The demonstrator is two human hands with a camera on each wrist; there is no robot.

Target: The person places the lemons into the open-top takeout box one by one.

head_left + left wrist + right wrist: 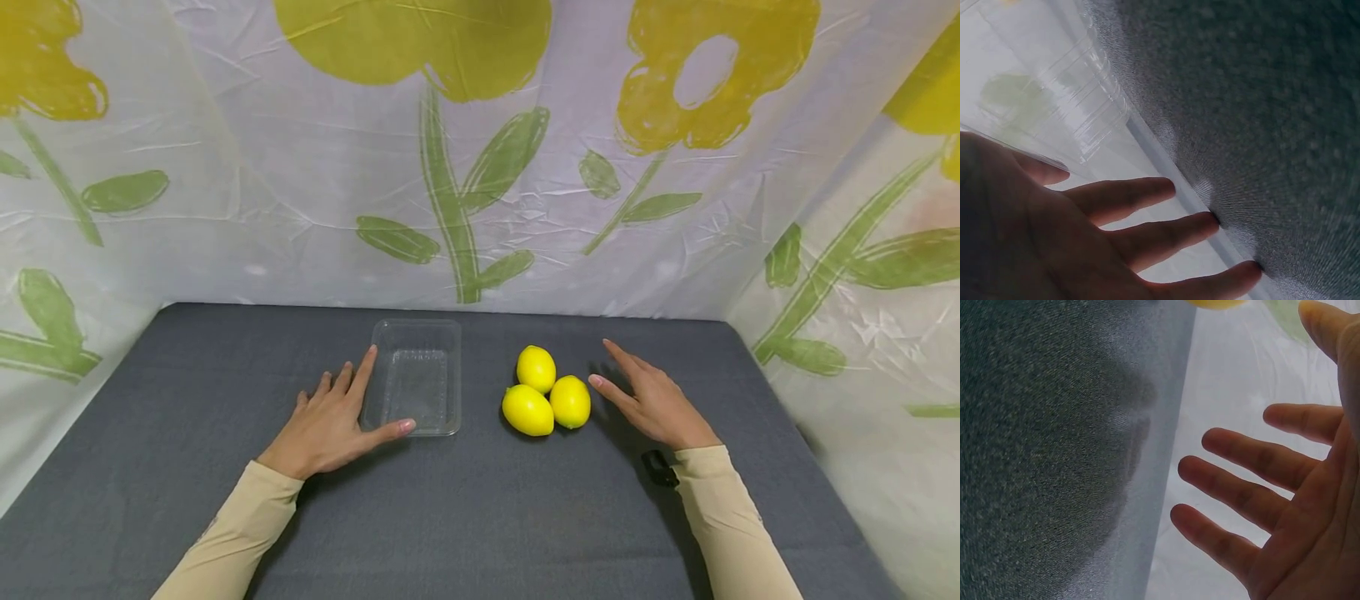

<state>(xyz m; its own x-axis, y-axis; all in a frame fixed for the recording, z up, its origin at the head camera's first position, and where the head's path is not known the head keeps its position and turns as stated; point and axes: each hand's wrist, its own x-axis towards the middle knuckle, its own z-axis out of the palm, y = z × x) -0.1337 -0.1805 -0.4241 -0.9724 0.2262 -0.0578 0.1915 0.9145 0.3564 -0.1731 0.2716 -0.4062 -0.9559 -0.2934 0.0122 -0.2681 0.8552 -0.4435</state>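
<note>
A clear plastic tray (416,392) lies on the grey cloth, left of the middle in the head view. Along its left side my left hand (330,425) is spread, index fingertip and thumb at the tray's edge. The left wrist view shows the tray's ribbed wall (1094,94) beside that hand's straight fingers (1166,237). Three yellow lemons sit close together to the right of the tray: one at the back (536,368), one in front (528,410), one at the right (571,402). Just right of them my right hand (656,404) hovers with straight fingers, holding nothing.
Grey cloth (480,517) covers the table, whose back edge meets a white curtain (300,167) printed with yellow flowers and green leaves. The curtain also hangs at both sides. A black strap-like device (660,468) is on the right wrist.
</note>
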